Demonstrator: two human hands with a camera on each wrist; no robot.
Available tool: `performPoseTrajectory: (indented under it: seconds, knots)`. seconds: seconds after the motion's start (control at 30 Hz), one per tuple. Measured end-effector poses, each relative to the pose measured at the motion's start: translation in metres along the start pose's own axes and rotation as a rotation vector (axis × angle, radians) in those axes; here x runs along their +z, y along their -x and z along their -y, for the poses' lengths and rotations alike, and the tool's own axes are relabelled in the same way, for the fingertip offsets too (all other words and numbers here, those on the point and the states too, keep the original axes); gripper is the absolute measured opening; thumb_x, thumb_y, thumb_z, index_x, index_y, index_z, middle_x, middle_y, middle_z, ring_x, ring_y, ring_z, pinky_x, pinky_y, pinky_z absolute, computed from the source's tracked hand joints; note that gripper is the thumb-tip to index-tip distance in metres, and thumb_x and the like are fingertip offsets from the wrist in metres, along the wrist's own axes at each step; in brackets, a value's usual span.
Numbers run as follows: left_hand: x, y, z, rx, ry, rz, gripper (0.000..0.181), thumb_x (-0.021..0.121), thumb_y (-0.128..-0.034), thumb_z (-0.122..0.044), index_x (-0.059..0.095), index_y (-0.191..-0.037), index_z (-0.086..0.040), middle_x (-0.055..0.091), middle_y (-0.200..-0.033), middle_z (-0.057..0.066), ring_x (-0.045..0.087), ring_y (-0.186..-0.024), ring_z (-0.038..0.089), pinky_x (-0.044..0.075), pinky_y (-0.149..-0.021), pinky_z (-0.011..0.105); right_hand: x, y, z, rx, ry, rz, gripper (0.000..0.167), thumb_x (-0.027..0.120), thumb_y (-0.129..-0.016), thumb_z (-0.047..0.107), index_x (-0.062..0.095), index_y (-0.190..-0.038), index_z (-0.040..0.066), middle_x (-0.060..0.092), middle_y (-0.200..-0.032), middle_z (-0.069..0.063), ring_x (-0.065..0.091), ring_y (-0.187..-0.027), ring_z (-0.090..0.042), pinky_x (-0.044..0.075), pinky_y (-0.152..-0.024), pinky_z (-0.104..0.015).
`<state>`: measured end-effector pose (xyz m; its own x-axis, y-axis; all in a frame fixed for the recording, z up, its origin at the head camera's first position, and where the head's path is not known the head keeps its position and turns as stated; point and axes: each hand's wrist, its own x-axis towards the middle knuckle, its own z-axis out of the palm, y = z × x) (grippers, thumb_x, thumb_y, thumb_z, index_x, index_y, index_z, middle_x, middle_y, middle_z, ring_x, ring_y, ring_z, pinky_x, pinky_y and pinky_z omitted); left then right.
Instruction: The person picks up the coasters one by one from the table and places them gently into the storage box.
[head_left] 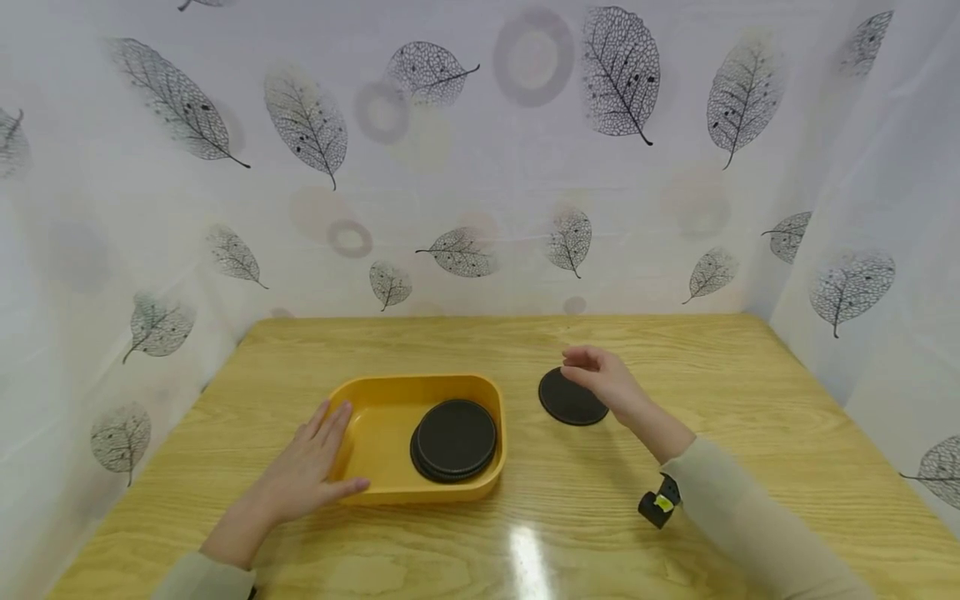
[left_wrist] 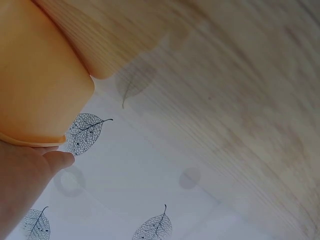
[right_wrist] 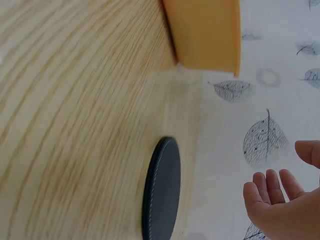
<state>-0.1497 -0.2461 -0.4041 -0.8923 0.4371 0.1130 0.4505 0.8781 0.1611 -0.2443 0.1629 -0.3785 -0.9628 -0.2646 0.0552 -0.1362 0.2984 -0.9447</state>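
A yellow plastic box (head_left: 378,446) stands on the table, with a pile of round black coasters (head_left: 456,437) at its right end. My left hand (head_left: 300,471) rests on the box's left end, fingers over the rim and thumb along the front edge. To the right of the box, more black coaster (head_left: 566,402) lies flat on the wood; in the right wrist view its stitched edge (right_wrist: 162,195) looks thick, possibly several layers. Above it hovers my right hand (head_left: 603,383), fingers loosely bent, nothing between them. The left wrist view shows the box's outer wall (left_wrist: 40,75).
The wooden table (head_left: 405,558) reaches back to a pale curtain (head_left: 480,183) printed with leaves, which also hangs at both sides. A small black device (head_left: 658,504) is strapped to the right wrist.
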Motion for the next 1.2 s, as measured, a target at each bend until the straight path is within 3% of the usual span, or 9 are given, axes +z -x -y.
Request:
performPoseTrajectory:
  seconds: [0.27, 0.5, 0.63, 0.93, 1.2]
  knots:
    - [0.002, 0.0, 0.002, 0.014, -0.013, -0.01, 0.093, 0.052, -0.0804, -0.054, 0.011, -0.138, 0.006, 0.011, -0.144, 0.022, -0.001, -0.131, 0.034, 0.018, -0.097, 0.058, -0.009, -0.005, -0.012, 0.027, 0.084, -0.005, 0.043, 0.054, -0.088, 0.013, 0.042, -0.123, -0.009, 0.047, -0.116, -0.026, 0.046, -0.107, -0.036, 0.038, -0.09, -0.044]
    - [0.003, 0.0, 0.002, 0.017, -0.019, -0.023, 0.093, 0.052, -0.0804, -0.055, 0.012, -0.138, 0.006, 0.012, -0.143, 0.022, -0.001, -0.131, 0.034, 0.019, -0.097, 0.057, -0.012, -0.014, -0.026, -0.022, 0.21, 0.014, 0.049, 0.059, -0.085, 0.018, 0.042, -0.123, -0.008, 0.046, -0.117, -0.027, 0.045, -0.107, -0.037, 0.039, -0.088, -0.045]
    - [0.003, 0.0, 0.002, 0.015, -0.019, -0.023, 0.092, 0.052, -0.0805, -0.054, 0.013, -0.138, 0.006, 0.012, -0.144, 0.022, 0.0, -0.131, 0.035, 0.019, -0.097, 0.057, -0.013, -0.019, -0.034, -0.061, 0.268, 0.054, 0.054, 0.062, -0.083, 0.019, 0.04, -0.124, -0.009, 0.044, -0.119, -0.029, 0.042, -0.109, -0.038, 0.035, -0.091, -0.048]
    - [0.001, 0.0, 0.0, 0.004, 0.001, -0.013, 0.092, 0.052, -0.0807, -0.054, 0.012, -0.138, 0.006, 0.01, -0.144, 0.022, 0.0, -0.131, 0.035, 0.018, -0.097, 0.058, -0.016, -0.026, -0.047, -0.078, 0.267, 0.158, 0.067, 0.064, -0.082, 0.019, 0.028, -0.131, -0.009, 0.03, -0.132, -0.03, 0.025, -0.122, -0.045, 0.025, -0.096, -0.055]
    - [0.001, -0.001, 0.0, 0.001, -0.004, -0.006, 0.092, 0.052, -0.0808, -0.054, 0.011, -0.139, 0.006, 0.01, -0.144, 0.022, -0.001, -0.131, 0.034, 0.018, -0.097, 0.058, -0.021, -0.031, -0.059, -0.015, 0.361, 0.189, 0.082, 0.07, -0.076, 0.022, 0.021, -0.135, -0.007, 0.021, -0.134, -0.032, 0.022, -0.121, -0.046, 0.026, -0.095, -0.054]
